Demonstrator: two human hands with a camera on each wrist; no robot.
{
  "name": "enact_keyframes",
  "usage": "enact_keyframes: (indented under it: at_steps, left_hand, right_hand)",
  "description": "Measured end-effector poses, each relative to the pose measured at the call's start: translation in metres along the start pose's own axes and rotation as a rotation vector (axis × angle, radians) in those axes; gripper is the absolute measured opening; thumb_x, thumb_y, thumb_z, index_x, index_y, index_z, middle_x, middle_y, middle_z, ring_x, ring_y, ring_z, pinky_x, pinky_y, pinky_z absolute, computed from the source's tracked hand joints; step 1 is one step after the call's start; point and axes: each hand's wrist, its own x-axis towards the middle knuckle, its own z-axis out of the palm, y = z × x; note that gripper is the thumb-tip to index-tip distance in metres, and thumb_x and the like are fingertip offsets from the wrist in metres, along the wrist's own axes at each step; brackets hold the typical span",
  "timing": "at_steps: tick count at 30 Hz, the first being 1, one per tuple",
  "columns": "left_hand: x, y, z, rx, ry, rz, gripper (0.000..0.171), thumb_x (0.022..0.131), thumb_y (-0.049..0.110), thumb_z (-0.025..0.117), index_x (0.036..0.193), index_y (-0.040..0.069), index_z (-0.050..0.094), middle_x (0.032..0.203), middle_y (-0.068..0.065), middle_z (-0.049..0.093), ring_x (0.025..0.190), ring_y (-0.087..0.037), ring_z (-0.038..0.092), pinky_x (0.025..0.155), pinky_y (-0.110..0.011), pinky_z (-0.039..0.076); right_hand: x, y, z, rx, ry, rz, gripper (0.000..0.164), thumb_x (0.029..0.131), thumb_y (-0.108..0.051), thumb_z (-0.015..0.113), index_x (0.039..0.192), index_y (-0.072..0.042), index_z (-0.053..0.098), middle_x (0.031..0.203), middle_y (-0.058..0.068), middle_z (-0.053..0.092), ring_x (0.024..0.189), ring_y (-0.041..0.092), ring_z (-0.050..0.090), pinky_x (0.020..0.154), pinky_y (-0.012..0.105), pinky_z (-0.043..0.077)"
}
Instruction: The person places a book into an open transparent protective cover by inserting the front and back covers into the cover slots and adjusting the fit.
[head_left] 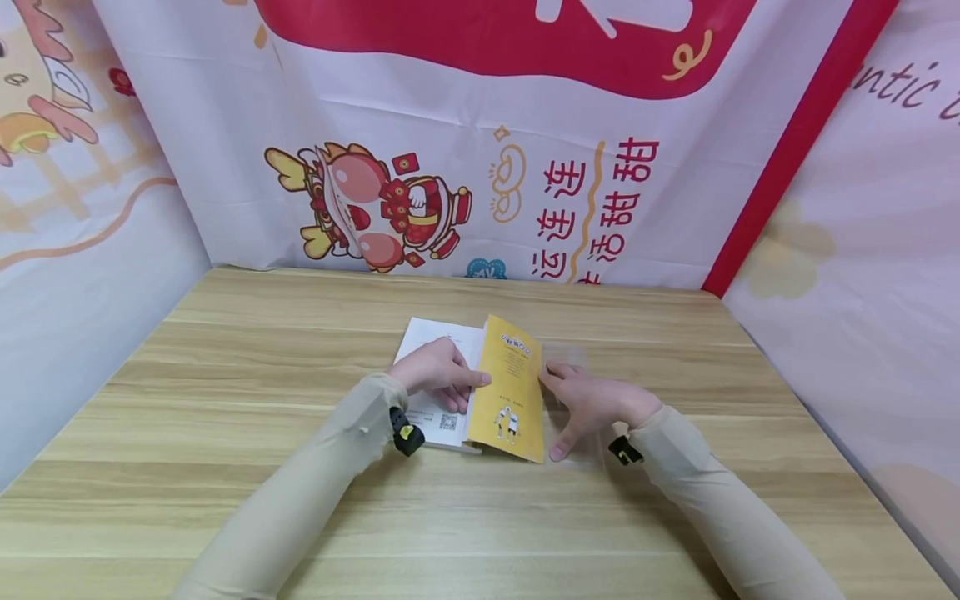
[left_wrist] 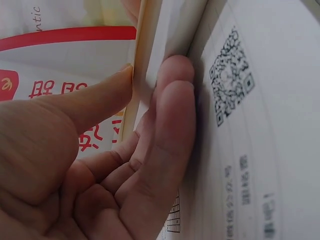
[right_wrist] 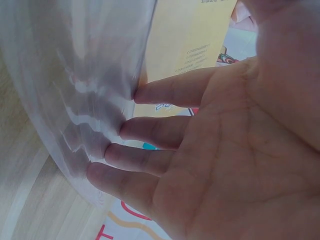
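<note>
An open book lies mid-table, its white page [head_left: 435,425] printed with a QR code [left_wrist: 232,75]. Its yellow cover [head_left: 513,392] stands raised along the right side. My left hand [head_left: 442,375] pinches this cover, thumb on the outer yellow face and fingers on the inner side, beside the white page. To the right of the cover is a clear plastic sheet [right_wrist: 80,55], curving up from the table in the right wrist view. Fingers spread and nearly straight, my right hand [head_left: 592,404] touches the plastic with its fingertips.
The wood-grain table [head_left: 360,533] extends around the book. A white cloth backdrop [head_left: 450,108] with red print hangs along the far edge, and printed cloths [head_left: 862,317] flank both sides. Each wrist wears a black strap [head_left: 406,431].
</note>
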Motion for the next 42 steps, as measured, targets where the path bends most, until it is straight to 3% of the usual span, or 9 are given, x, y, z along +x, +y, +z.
enact_keyframes:
  at_steps: [42]
  left_hand:
    - [0.0019,0.0,0.0054,0.019,0.027,0.004,0.038,0.084,0.04,0.07,0.081,0.002,0.067,0.07,-0.011,0.066,0.056,-0.019,0.065,0.057,-0.029,0.054]
  right_hand:
    - [0.0004,0.0013,0.0022,0.012,-0.002,-0.016,0.127,0.061,-0.058,0.08,0.151,-0.001,0.011,0.157,0.016,0.002,0.142,0.033,0.004,0.111,0.044,0.015]
